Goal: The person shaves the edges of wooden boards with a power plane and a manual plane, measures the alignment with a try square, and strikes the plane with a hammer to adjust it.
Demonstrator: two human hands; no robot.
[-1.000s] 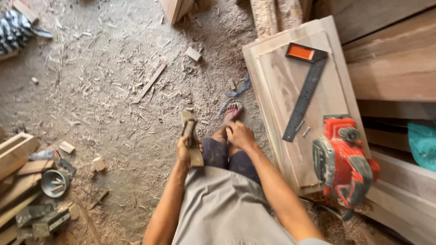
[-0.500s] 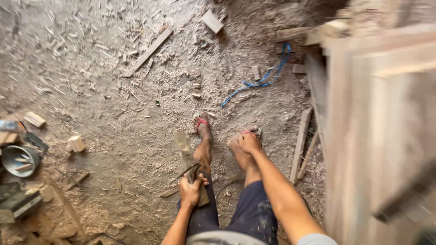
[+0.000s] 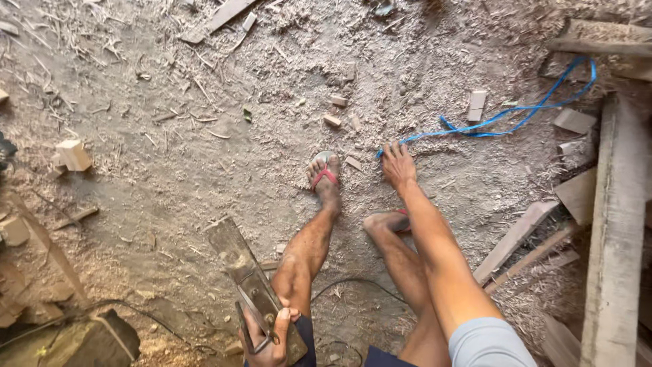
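Lower centre: left hand grips a stiff, heavy-looking wooden plane. Right hand, fingers spread, touches a limp blue cord.

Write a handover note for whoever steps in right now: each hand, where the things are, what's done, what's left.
Left hand: closed in a grip on a wooden hand plane, held low beside the left knee.
Right hand: stretched down to the floor, fingers open at the end of the blue cord; contact unclear.
Cord lies loose across the sawdust toward the planks on the right.
Done: plane in hand. Left: cord not yet lifted.
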